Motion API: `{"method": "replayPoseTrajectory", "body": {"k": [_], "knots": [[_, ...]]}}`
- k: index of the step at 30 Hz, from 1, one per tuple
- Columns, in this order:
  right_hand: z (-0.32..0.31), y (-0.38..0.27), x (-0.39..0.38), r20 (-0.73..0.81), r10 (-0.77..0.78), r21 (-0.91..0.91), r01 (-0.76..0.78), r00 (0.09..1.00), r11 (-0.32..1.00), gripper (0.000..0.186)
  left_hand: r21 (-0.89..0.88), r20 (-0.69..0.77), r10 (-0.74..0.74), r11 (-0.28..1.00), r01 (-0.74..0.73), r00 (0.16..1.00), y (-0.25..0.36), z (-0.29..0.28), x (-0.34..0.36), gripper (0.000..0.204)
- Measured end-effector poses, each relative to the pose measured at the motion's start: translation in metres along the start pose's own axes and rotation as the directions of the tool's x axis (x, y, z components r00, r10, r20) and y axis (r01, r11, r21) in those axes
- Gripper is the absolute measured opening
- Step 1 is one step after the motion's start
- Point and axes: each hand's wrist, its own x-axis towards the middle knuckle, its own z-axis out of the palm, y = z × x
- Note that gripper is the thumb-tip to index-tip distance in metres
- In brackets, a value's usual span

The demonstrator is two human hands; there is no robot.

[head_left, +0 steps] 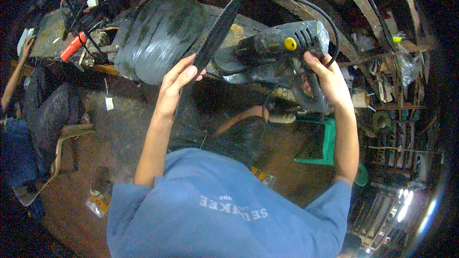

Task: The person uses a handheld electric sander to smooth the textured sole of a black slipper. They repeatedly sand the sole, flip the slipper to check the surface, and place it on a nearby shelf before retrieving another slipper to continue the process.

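Note:
My left hand (180, 79) pinches a long, dark, tapered flat strip (217, 28) like a blade, angled up toward the back of the bench. My right hand (325, 74) is closed on a dark grey power tool (267, 40) with a yellow knob and a black cord. The tool lies sideways at the bench, its front end just right of the strip; whether they touch I cannot tell. Behind the strip lie dark, dusty, rounded sheets (155, 33) on the bench.
An orange cylinder (71, 48) and cables are on the bench's left. Another person's arm (19, 76) reaches in at far left. A green plastic stool (329, 141) is below right. Cluttered wooden racks (401, 105) line the right side.

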Motion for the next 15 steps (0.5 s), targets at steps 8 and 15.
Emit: {"method": "replayPoseTrajectory", "body": {"k": [8,15], "knots": [[0.008,-0.009,-0.024,0.082,-0.040,-0.016,0.041,0.996,0.999,0.033,0.020,-0.010,-0.004,1.000,0.004,1.000,0.002,0.002,0.001,0.060],[0.000,-0.003,-0.032,0.144,-0.023,-0.031,0.028,0.989,0.999,0.024,0.000,-0.006,-0.003,1.000,0.003,1.000,-0.002,0.004,0.003,0.059]]}}
